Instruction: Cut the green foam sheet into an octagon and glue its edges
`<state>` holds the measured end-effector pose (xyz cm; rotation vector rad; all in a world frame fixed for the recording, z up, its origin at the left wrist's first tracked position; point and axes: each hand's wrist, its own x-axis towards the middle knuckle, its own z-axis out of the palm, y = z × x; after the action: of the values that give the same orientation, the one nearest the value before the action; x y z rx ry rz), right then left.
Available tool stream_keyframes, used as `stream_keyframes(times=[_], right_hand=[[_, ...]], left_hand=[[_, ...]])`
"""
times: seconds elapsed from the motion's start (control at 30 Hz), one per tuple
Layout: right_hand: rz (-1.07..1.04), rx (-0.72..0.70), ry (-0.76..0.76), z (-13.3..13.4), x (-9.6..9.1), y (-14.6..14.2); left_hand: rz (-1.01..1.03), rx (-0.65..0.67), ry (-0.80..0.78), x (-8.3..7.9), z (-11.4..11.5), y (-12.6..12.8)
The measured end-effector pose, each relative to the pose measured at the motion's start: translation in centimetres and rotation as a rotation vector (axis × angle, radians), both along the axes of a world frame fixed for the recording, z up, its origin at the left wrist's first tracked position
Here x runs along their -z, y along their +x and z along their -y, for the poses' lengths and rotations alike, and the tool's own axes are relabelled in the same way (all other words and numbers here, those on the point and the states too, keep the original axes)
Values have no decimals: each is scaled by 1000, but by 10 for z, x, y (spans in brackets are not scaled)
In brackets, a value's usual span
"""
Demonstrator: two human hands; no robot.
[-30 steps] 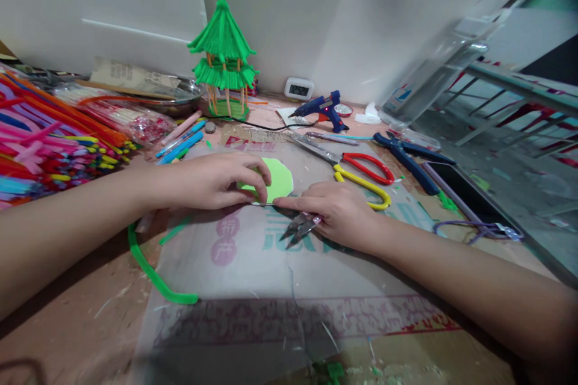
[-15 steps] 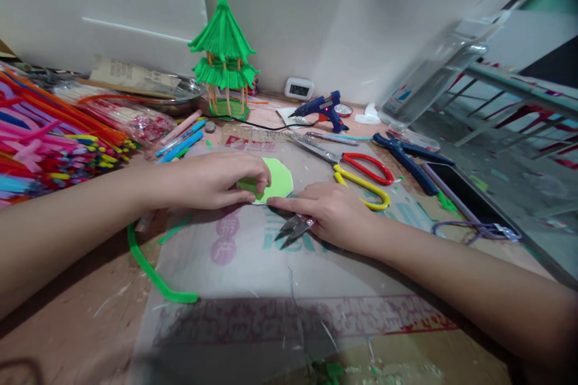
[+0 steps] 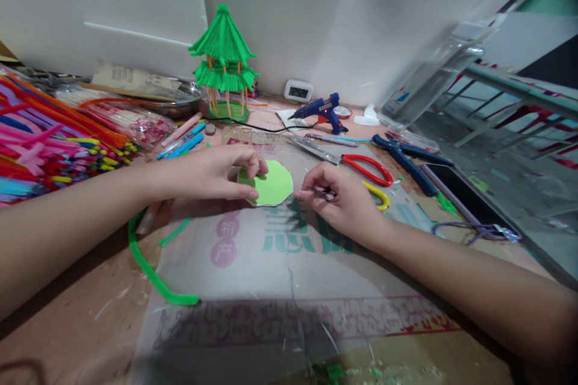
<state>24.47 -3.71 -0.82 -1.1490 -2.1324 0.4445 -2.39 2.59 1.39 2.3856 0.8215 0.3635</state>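
A light green octagonal card (image 3: 276,183) with a pale edge lies on the printed sheet in front of me. My left hand (image 3: 221,173) holds it by its left side, the thumb at the near edge and bent fingers on top. Just right of the card, my right hand (image 3: 341,197) is closed around small scissors (image 3: 326,194); the palm and fingers hide most of them. The right fingertips are close to the card's right corner, apart from it.
Large scissors (image 3: 368,169) with red and yellow handles lie behind my right hand, near blue pliers (image 3: 404,153) and a phone (image 3: 467,192). Farther back are a blue glue gun (image 3: 318,109) and a green-roofed pagoda model (image 3: 223,66). Colourful pipe cleaners (image 3: 49,138) crowd the left.
My right hand has lifted off the card's near edge and turned, swinging the scissor blades from pointing left into its grasp. My left fingers have shifted slightly, uncovering more of the card.
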Motion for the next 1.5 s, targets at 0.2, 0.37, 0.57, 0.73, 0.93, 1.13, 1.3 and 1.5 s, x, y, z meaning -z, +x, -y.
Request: stream_keyframes(times=[0.2, 0.37, 0.57, 0.73, 0.93, 1.13, 1.3, 1.5], right_hand=[[-93, 84, -28, -6, -9, 0], [32, -27, 20, -2, -9, 3], [184, -222, 98, 2, -4, 5], [295, -282, 137, 5, -6, 2], [278, -164, 137, 5, -6, 3], [285, -129, 112, 2, -4, 4], [284, -131, 137, 3, -4, 4], [273, -150, 127, 4, -4, 3]], left_hand=[[226, -171, -354, 7, -9, 3], [178, -196, -252, 9, -10, 4], [331, -147, -293, 14, -10, 4], [257, -203, -226, 14, -11, 4], [219, -199, -247, 9, -9, 6], [189, -170, -70, 4, 4, 9], [10, 70, -80, -14, 24, 11], [93, -103, -35, -36, 25, 5]])
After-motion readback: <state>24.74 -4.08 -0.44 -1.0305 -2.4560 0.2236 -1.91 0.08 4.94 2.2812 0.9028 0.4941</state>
